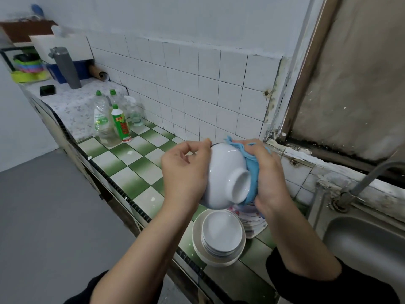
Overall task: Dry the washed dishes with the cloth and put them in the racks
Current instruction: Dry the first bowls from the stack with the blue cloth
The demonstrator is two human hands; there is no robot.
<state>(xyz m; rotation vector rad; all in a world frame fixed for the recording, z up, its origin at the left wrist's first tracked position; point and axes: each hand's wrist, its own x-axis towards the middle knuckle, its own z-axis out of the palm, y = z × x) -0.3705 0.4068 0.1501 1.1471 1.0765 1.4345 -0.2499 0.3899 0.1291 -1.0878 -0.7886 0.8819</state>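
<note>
A white bowl [225, 172] is held in the air above the counter, its foot turned toward me. My left hand [184, 172] grips the bowl by its rim and left side. My right hand [268, 174] presses a blue cloth [252, 170] against the bowl's right side, fingers curled round the cloth. Below them a stack of white plates [221, 234] sits on the counter. Behind it lies a second stack of patterned plates [252, 218], partly hidden by my right forearm.
The green-and-white tiled counter [140, 170] runs back left, with several detergent bottles [111, 119] on it. A steel sink [370, 244] and tap [372, 178] are at the right. A grey flask [65, 66] and coloured containers [29, 66] stand far left. A window frame rises behind the sink.
</note>
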